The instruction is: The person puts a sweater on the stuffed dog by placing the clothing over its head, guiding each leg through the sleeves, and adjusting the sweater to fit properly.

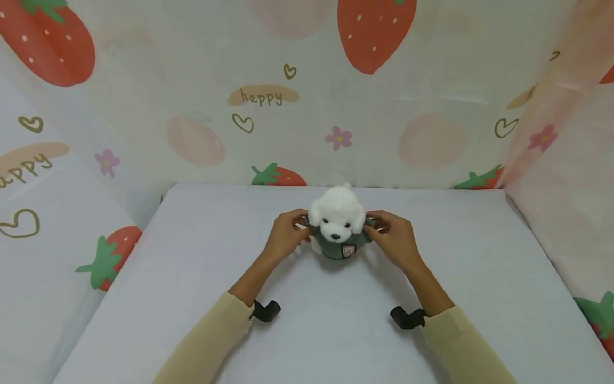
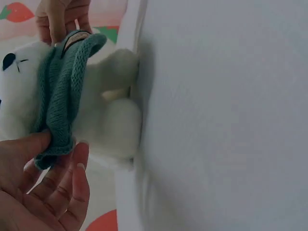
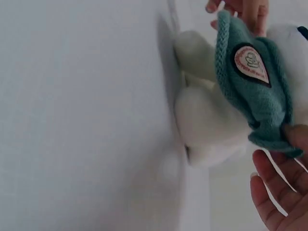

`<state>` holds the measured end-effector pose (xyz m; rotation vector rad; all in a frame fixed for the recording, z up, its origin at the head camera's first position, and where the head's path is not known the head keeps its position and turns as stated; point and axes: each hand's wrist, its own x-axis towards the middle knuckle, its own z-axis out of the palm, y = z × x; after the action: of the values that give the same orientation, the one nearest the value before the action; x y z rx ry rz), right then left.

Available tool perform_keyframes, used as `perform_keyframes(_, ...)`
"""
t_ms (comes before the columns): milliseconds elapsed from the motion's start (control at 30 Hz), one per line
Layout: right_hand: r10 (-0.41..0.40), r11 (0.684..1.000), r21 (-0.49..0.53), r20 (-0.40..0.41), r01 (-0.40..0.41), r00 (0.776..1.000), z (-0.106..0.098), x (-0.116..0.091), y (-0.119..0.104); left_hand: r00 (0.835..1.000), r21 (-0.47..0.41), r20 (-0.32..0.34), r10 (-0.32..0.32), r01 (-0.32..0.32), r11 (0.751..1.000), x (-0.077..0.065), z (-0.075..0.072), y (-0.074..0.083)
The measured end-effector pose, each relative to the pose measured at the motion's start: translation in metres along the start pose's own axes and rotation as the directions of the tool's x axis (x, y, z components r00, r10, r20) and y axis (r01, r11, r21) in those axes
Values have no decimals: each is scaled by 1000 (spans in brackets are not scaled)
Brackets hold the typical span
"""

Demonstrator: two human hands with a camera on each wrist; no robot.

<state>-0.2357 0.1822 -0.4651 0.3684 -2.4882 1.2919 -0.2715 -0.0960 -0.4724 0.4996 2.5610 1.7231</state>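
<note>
A white plush dog (image 1: 338, 213) stands on the white table, facing me, its feet on the cloth in both wrist views. Around its upper body sits a green knitted sweater (image 2: 60, 101) with a shield-shaped patch (image 3: 251, 64) on the chest. My left hand (image 1: 286, 233) pinches one side of the sweater between thumb and fingers, at its sleeve end. On the opposite side my right hand (image 1: 394, 237) pinches the other sleeve end the same way. The dog's back is hidden from every view.
The white tabletop (image 1: 316, 330) stretches around the dog and towards me. Behind it hangs a curtain (image 1: 374, 106) printed with strawberries, hearts and flowers, which also covers both sides. A black wrist camera (image 1: 266, 311) sits at my left cuff, another (image 1: 406, 318) at my right.
</note>
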Motion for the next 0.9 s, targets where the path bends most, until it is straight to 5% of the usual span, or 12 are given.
perform_keyframes(133,-35,998,-53,-98,30,995,6,4,0,994,99,-102,26,-16,995,9,-2,-1)
perform_keyframes(267,16,991,-133,-132,-33,991,12,4,5,988,197,-155,-11,42,979,14,-3,-8)
perform_keyframes(400,160,984,-69,-48,-163,986,19,2,9,992,76,-12,-128,129,989,13,2,-14)
perform_keyframes(567,351,914,156,163,-375,922,25,-2,11,945,-117,187,-270,294,948,6,7,-13)
perform_keyframes(700,384,866,248,223,-433,896,26,-2,10,957,-134,173,-232,257,957,6,8,-14)
perform_keyframes(900,366,847,326,218,-420,905,17,0,3,983,-141,112,-149,164,976,6,6,-9)
